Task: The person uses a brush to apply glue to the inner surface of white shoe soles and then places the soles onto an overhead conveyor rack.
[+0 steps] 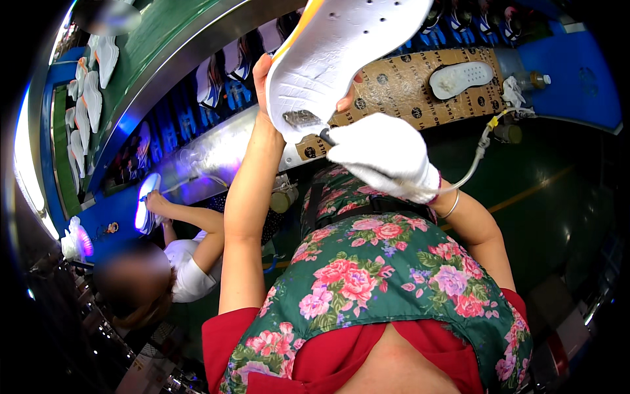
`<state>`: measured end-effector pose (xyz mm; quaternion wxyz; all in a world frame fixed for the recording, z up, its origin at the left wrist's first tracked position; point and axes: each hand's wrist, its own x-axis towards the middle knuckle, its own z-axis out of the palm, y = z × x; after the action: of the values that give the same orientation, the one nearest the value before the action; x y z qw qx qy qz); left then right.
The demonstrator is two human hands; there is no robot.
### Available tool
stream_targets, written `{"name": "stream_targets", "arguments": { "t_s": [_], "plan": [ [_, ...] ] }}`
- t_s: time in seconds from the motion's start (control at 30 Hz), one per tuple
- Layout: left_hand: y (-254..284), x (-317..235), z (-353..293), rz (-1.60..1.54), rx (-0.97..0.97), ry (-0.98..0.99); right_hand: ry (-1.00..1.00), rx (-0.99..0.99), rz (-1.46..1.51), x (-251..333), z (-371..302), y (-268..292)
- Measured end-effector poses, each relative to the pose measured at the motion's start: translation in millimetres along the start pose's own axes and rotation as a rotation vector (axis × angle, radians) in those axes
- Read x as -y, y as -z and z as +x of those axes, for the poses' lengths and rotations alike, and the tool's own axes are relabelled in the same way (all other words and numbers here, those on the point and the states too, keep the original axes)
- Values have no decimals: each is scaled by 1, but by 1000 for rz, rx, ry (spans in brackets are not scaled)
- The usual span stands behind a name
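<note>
A large white shoe sole (328,59) with an orange edge is held up in my bare left hand (262,85), its fingers wrapped around the heel end. My right hand (384,157), in a white knitted glove, is closed on a brush (305,120) with a dark handle. The brush's flat bristles touch the inner face of the sole at the heel. A pale tube (482,148) runs up to my right wrist from the bench's right end. On the brown cardboard (394,95) beyond my hands lies another whitish sole (461,80).
Behind the bench, blue racks carry several dark shoe uppers (237,59). Several white soles (92,98) lie on the green surface at far left. To my left, a co-worker's hand (156,202) holds a white sole. A bottle (535,81) and crumpled white cloth (514,92) sit at right.
</note>
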<state>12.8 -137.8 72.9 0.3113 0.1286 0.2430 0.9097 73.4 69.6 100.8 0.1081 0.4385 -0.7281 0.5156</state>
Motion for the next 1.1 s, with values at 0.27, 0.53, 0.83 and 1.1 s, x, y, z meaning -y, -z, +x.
{"name": "stream_targets", "arguments": {
  "t_s": [0.27,0.53,0.83,1.1],
  "plan": [
    [9,2,-4,-161,93,80,-211,-17,318,15,3,6],
    [10,-7,0,-112,220,26,-19,85,12,21,-12,-12],
    [9,-9,-5,-43,28,-29,-81,-78,77,13,8,-14],
    [13,-10,-3,-80,28,-76,-235,-96,233,13,12,-23]
  ]
}}
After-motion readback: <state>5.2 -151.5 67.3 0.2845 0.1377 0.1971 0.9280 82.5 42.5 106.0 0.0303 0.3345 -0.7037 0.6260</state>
